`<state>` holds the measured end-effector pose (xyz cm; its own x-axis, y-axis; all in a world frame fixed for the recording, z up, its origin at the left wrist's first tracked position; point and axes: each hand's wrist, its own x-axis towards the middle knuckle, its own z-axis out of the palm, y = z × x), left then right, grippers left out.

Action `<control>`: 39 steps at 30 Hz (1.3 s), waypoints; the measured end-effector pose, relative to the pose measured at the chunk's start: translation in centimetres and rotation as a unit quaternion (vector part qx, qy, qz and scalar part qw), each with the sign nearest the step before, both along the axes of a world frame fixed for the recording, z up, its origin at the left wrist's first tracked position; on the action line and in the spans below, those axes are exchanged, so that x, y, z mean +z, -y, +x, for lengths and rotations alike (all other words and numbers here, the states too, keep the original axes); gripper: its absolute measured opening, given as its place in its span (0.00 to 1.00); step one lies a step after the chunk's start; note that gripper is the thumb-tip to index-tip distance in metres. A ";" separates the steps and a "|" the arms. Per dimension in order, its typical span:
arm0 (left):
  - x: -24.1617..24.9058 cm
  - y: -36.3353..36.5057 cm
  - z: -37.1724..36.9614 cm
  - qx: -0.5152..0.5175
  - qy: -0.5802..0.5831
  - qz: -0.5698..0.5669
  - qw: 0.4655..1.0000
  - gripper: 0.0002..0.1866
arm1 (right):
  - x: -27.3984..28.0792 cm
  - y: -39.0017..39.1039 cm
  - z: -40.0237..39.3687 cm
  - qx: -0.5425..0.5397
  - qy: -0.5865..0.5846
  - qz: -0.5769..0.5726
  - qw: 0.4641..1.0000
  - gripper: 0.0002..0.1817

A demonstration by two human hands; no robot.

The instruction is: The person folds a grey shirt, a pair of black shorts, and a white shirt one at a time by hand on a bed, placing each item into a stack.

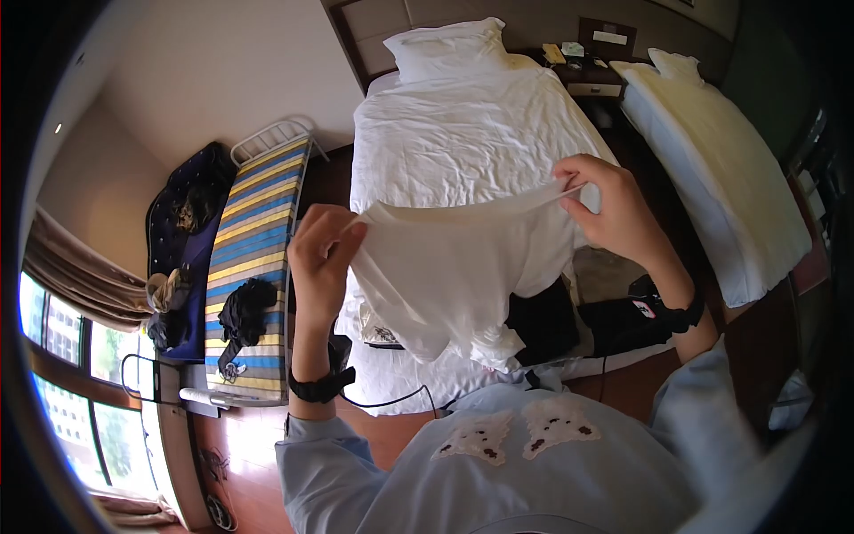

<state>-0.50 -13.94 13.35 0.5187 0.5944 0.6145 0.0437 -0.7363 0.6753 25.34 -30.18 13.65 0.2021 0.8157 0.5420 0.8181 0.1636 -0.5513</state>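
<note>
A white cloth garment (454,267) hangs stretched between my two hands over the foot of the bed. My left hand (325,254) pinches its upper left corner between thumb and fingers. At the upper right corner, my right hand (600,200) grips the edge in a pinch, a little higher than my left. The garment's lower part hangs bunched near dark folded clothes (544,325) on the bed. More black clothing (623,325) lies to the right of these.
The large bed (471,133) has a white quilt and pillow. On the left are a striped folding bed (258,205) with a black garment (245,316), and a dark sofa (182,205). A second bed (712,160) and a nightstand (592,84) are at right.
</note>
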 end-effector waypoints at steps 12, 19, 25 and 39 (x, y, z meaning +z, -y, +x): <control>1.3 2.1 0.3 -0.155 -0.086 -0.236 0.956 0.10 | -1.7 -1.8 2.7 -0.072 -0.183 0.000 0.980 0.05; -1.0 -0.8 0.1 -0.163 -0.232 -0.457 0.843 0.17 | -4.0 -2.0 2.6 0.042 -0.204 -0.085 0.974 0.04; -0.3 -1.6 -1.0 -0.156 -0.152 -0.347 0.912 0.08 | -2.9 -1.3 1.9 0.144 -0.191 -0.128 0.963 0.10; 4.1 -4.5 -3.2 0.147 -0.251 0.415 0.862 0.09 | 1.0 -3.3 2.5 0.001 -0.038 -0.061 0.997 0.13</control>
